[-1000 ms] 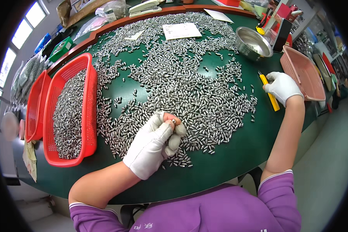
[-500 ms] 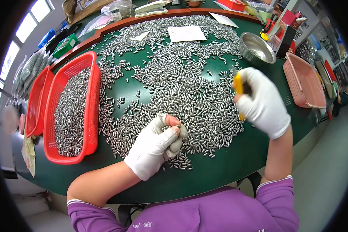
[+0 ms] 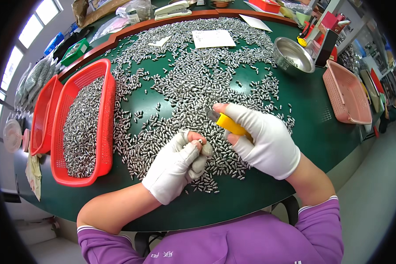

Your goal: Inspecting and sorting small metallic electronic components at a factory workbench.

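Observation:
Small shiny metal parts [image 3: 198, 92], bullet-shaped, lie in a broad loose layer over the green table. Just above their near edge, my left hand [image 3: 174, 165], in a white glove with bare fingertips, is closed in a pinch on one small metal part [image 3: 200, 141]. Only the part's tip shows between thumb and forefinger. My right hand [image 3: 268, 141], gloved the same way, is wrapped round a yellow utility knife [image 3: 233, 124]. The knife's grey end points up and left over the parts, a short way from my left hand and not touching it.
At the left, a red basket [image 3: 108, 114] holds many of the same parts, beside another red basket [image 3: 39, 127]. A steel bowl [image 3: 290, 66] and a pink basket [image 3: 334, 94] stand at the right. White paper [image 3: 213, 38] lies on the parts. Wooden edging [image 3: 163, 22] runs behind.
My right hand has swung left and nearer with the utility knife, from the right side of the parts toward my left hand. My left hand keeps its pinch in place.

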Demonstrator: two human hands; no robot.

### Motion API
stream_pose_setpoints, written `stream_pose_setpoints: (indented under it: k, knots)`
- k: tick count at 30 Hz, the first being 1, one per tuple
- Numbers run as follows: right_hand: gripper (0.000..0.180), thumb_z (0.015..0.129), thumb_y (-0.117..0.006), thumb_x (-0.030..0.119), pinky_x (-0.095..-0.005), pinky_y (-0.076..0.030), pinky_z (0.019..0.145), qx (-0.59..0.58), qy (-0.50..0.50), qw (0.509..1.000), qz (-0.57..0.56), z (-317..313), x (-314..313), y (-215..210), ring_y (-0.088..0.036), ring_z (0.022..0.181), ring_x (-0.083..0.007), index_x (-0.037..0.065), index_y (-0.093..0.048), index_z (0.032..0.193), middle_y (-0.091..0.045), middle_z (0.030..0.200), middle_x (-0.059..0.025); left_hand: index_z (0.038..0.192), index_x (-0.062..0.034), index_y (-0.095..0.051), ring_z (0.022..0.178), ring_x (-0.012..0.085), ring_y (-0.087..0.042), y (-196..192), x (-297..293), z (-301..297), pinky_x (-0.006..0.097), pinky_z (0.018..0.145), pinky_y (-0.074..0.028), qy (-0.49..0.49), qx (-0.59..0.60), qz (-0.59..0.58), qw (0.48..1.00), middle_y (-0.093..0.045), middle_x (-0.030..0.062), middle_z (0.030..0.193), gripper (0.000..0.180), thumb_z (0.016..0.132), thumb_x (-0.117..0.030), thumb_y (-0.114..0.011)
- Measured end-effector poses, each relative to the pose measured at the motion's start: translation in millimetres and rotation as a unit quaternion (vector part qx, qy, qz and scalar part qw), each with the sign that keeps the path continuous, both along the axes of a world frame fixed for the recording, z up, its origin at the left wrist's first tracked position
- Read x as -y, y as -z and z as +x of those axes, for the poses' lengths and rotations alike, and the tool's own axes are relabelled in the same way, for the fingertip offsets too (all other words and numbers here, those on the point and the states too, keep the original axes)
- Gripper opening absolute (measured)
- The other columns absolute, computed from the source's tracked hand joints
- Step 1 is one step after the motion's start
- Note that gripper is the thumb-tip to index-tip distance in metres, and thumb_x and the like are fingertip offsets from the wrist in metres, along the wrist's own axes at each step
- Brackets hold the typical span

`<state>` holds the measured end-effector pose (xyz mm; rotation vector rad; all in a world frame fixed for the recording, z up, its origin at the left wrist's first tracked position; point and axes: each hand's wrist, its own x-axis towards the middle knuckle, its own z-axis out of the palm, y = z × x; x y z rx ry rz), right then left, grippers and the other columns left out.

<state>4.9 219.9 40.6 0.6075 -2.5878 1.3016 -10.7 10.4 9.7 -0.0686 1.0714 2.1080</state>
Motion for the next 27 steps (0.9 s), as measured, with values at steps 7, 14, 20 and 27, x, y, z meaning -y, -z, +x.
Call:
stream_pose_setpoints:
  k: [7,14,20,27]
  knots:
    - [0.045,0.094,-0.063,0.021,-0.0263,-0.046,0.092,0.018,0.008,0.998,-0.053,-4.5,-4.2,4.8,-0.061,0.103,-0.0144,-0.001,-0.052,0.132,-0.064,0.116,-0.0110,0.100,-0.0122,-0.051,0.051,0.0061,-0.033,-0.6,1.6,-3.9,0.021,0.049,-0.029,0.008,-0.003,0.023,1.000,-0.056,0.0006,0.083,0.009,0.100,-0.021,-0.052]
    - [0.039,0.094,-0.062,0.018,-0.0256,-0.051,0.076,-0.121,0.089,0.985,-0.084,-6.1,-13.0,-6.1,-0.065,0.082,-0.0163,0.007,-0.055,0.131,-0.068,0.098,-0.0127,0.103,-0.0123,-0.051,0.051,0.0050,-0.031,-24.9,13.7,-13.1,0.020,0.047,-0.027,-0.080,-0.136,0.026,0.987,-0.048,-0.0033,0.081,0.011,0.100,-0.023,-0.051]
    - [0.042,0.094,-0.064,0.026,-0.0245,-0.048,0.074,-0.070,0.125,0.985,-0.100,51.4,-19.1,-8.8,-0.059,0.080,-0.0120,0.009,-0.057,0.130,-0.065,0.097,-0.0075,0.099,-0.0097,-0.060,0.060,0.0024,-0.045,-61.9,106.1,-58.3,0.018,0.052,-0.036,-0.303,-0.436,-0.385,0.755,-0.060,-0.0022,0.079,0.009,0.098,-0.017,-0.054]
    - [0.047,0.093,-0.057,0.006,-0.0198,-0.045,0.073,0.095,0.141,0.958,-0.229,99.8,-18.1,17.0,-0.049,0.075,-0.0062,0.004,-0.048,0.138,-0.058,0.090,-0.0014,0.094,-0.0036,-0.064,0.095,0.0259,-0.064,-50.4,166.9,-60.9,0.033,0.086,-0.047,-0.182,-0.515,-0.702,0.456,-0.067,0.0122,0.098,0.012,0.087,-0.014,-0.064]
